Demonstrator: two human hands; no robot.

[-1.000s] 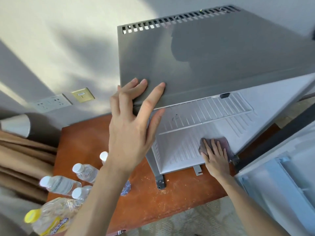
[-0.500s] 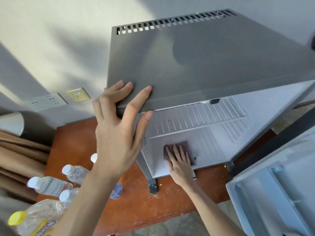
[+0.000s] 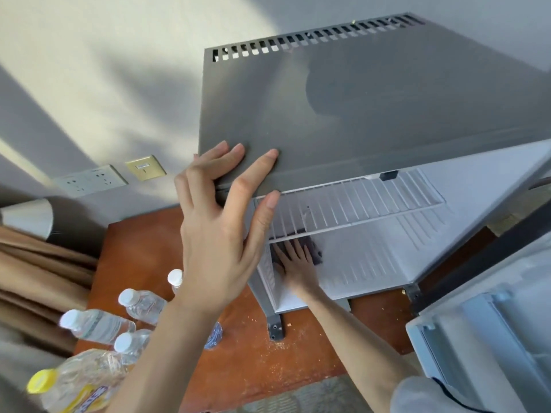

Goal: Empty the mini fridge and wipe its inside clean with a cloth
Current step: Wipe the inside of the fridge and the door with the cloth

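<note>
Grey mini fridge [image 3: 372, 108] open, white ribbed interior, dark cloth [image 3: 316, 251] inside

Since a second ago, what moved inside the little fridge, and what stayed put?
The right hand slid the cloth leftward across the fridge floor, from near the right wall to the left wall, pressing it flat throughout. Nothing was picked up or let go. The left hand stayed on the fridge top, the door stayed open, and the water bottles stayed on the table.
</note>
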